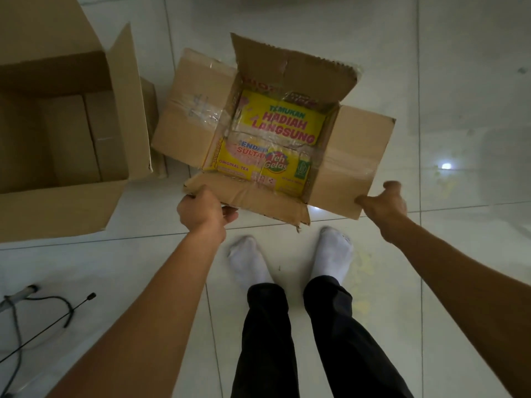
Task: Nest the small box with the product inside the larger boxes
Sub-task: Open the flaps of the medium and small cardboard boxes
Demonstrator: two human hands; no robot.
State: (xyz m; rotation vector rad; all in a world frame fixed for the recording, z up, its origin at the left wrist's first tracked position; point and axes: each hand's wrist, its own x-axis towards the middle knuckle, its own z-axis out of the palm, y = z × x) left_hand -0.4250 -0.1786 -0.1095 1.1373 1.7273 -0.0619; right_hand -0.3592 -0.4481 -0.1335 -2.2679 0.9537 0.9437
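Note:
A medium cardboard box [356, 156] with all its flaps open is held above the white tiled floor. Inside it lies a yellow printed tea box [275, 133], taped over with clear tape. My left hand [204, 211] grips the near flap at its left corner. My right hand [385, 202] pinches the near corner of the right flap. A larger open cardboard box [57, 208] stands on the floor to the left, its inside bare.
My two feet in white socks [290, 259] stand just below the held box. A cable and a thin black rod [48, 320] lie on the floor at the lower left. White floor tiles [459, 81] stretch to the right.

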